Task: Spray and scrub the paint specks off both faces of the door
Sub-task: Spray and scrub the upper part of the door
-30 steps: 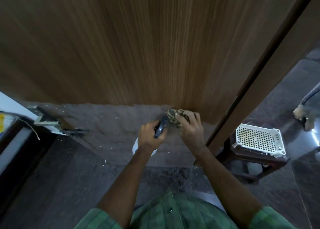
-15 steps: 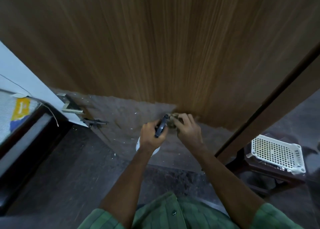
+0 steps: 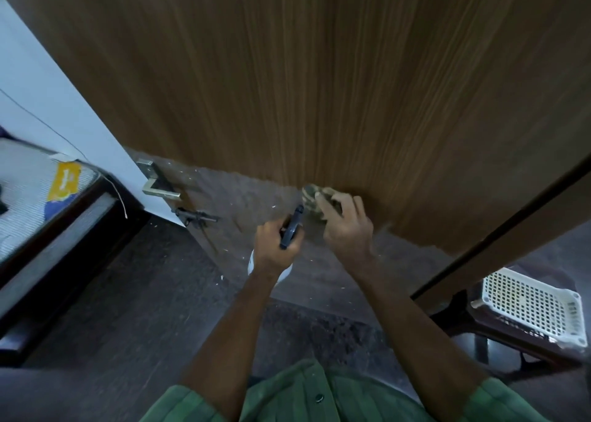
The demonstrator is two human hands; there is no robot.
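The right hand [image 3: 347,226] presses a crumpled rag [image 3: 311,196] against the wooden door [image 3: 319,86], fingers curled over it, at the ragged edge where clean grain meets the dull speckled lower face. The left hand [image 3: 275,246] grips what seems a dark-triggered spray bottle [image 3: 291,231] just beside the rag.

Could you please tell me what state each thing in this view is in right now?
Door: upper part clean, lower part dull with white specks.
Scrub pad: pressed against the door.
Right hand: holds the scrub pad.
Left hand: grips the spray bottle.
Spray bottle: nozzle towards the door.
White basket: upside down on a stool.
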